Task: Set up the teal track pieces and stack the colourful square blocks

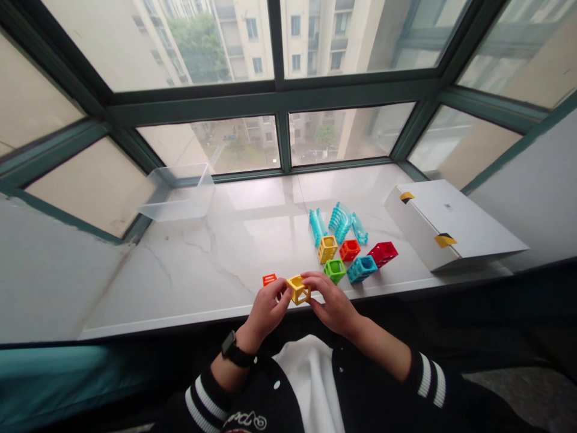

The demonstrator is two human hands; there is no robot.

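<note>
Between my two hands, above the front edge of the sill, is a yellow hollow toy block with cut-out sides. My left hand grips its left side, and my right hand holds its right side with thumb and fingers. Just behind my left fingers shows an orange block, partly hidden by that hand. Close to my right hand stand a green block, a yellow block, an orange-red block, a blue block and a red block.
Behind the blocks lie clear turquoise track pieces. A transparent plastic bin sits at the back left of the white marble sill. On the right is a white box with yellow-black corner tabs. Green-framed windows enclose the sill.
</note>
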